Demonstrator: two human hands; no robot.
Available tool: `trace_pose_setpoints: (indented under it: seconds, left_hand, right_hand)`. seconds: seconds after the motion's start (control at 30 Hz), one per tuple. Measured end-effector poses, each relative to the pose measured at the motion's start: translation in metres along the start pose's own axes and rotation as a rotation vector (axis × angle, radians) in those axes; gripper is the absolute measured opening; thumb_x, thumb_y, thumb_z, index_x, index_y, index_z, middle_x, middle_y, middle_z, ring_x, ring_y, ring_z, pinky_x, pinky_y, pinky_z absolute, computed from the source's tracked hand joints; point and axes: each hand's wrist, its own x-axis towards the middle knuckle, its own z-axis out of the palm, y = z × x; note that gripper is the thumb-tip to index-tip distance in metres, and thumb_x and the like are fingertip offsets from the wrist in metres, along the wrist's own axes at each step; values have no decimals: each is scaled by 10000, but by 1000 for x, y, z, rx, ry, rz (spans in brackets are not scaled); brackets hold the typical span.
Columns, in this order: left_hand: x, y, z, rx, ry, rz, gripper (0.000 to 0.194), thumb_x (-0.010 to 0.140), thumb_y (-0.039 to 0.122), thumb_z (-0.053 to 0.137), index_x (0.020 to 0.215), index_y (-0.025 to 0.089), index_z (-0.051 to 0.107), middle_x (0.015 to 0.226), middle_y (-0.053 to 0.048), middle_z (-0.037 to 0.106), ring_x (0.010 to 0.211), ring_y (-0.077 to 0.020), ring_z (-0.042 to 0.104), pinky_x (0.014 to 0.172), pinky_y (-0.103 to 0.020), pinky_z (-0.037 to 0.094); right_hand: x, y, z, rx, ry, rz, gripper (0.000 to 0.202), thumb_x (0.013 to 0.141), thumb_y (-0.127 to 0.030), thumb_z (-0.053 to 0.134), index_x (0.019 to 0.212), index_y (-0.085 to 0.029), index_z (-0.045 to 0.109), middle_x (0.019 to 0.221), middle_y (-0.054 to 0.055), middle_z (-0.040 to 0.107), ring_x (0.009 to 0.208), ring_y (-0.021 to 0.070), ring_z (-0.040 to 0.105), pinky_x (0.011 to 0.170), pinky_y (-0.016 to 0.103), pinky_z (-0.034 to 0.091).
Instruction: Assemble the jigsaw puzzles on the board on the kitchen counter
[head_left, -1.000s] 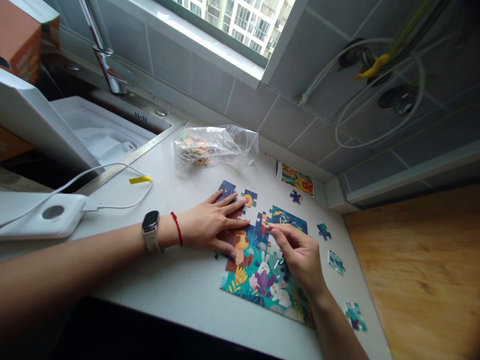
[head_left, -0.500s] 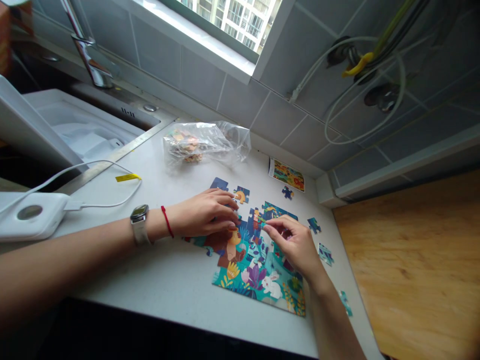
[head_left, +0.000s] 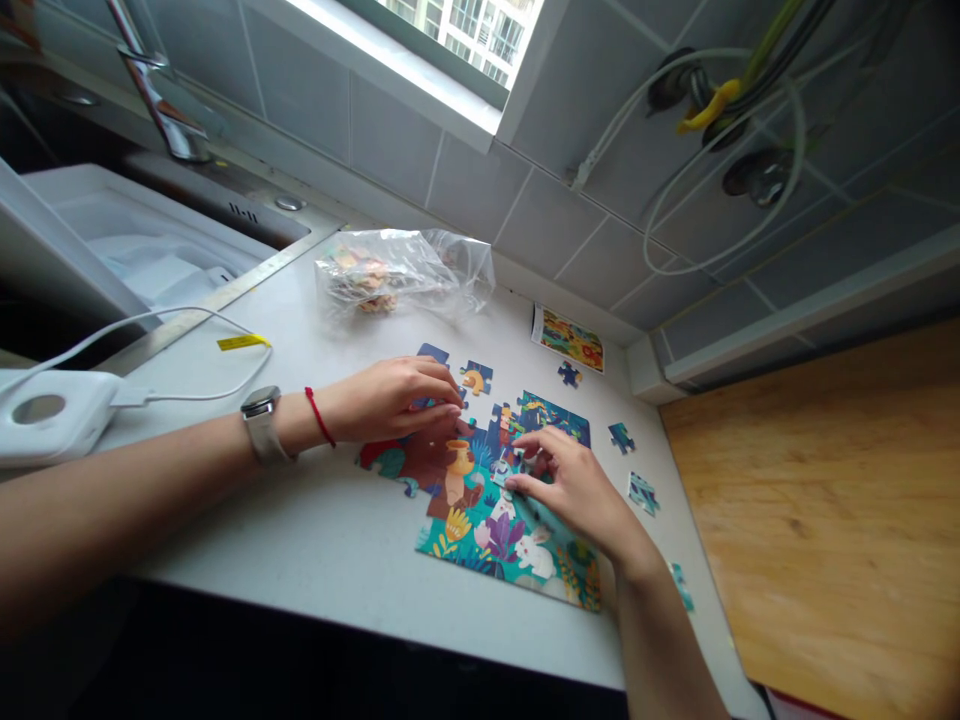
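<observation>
A partly joined jigsaw puzzle (head_left: 480, 555) with a rabbit, flowers and a bear-like figure lies on the white counter. My left hand (head_left: 394, 395) rests over its upper left part, fingers stretched out and slightly bent, with nothing visible in them. Over the middle right of the puzzle is my right hand (head_left: 574, 490), thumb and forefinger apart at a pale blue patch of pieces. Its other fingers curl behind and partly hide the picture. A loose moon puzzle piece (head_left: 475, 379) lies just beyond my left fingertips.
Several loose pieces, including a dark blue one (head_left: 570, 374) and a teal one (head_left: 622, 437), lie right of the puzzle. Behind are a clear plastic bag (head_left: 450, 270) of pieces and a picture card (head_left: 570, 338). A white charger (head_left: 60, 415) and sink (head_left: 262, 235) are left; a wooden board (head_left: 817, 500) is right.
My right thumb and forefinger have parted from a pinch on a small piece and moved slightly lower over the puzzle. My left hand stays over the upper left; the view has shifted a little.
</observation>
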Motion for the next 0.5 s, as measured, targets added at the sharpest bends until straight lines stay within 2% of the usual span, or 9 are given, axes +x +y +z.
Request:
trace_pose_setpoints:
  seconds: [0.07, 0.2, 0.3, 0.37, 0.5]
  left_hand:
    - [0, 0, 0, -8, 14, -3, 329, 1094, 336, 499, 1101, 189, 793, 1047, -105, 768, 936, -198, 709, 863, -322, 552]
    - [-1, 1, 1, -27, 61, -15, 317, 1088, 347, 510, 1130, 195, 785, 1043, -103, 767, 913, -194, 713, 824, -308, 557]
    - [-2, 1, 1, -20, 66, -14, 318, 1089, 344, 508, 1115, 192, 786, 1008, -96, 766, 885, -188, 708, 802, -298, 551]
    - [-2, 0, 2, -20, 66, -17, 324, 1092, 344, 504, 1091, 191, 789, 983, -90, 764, 868, -183, 705, 791, -292, 545]
    - [-2, -2, 2, -53, 79, -40, 330, 1090, 350, 507, 1045, 191, 792, 956, -85, 761, 842, -177, 701, 766, -284, 540]
  right_hand:
    - [-1, 4, -3, -16, 21, -17, 263, 953, -288, 746, 1213, -252, 732, 1114, 54, 713, 916, 201, 692, 853, 363, 561]
    - [-6, 9, -11, -1, 28, -84, 305, 1070, -238, 512, 1261, -266, 747, 1138, 80, 727, 1034, 225, 704, 936, 393, 564]
    - [-9, 8, -13, -15, -11, -89, 316, 1018, -266, 633, 1321, -285, 722, 1251, 81, 698, 1128, 241, 690, 999, 401, 559]
    - [-9, 6, -12, -49, -60, -74, 433, 937, -268, 759, 1365, -294, 695, 1287, 78, 685, 1161, 257, 679, 1022, 416, 556]
    - [-9, 2, -9, -112, -82, -32, 541, 894, -232, 805, 1413, -291, 665, 1159, 68, 711, 1076, 261, 693, 964, 423, 576]
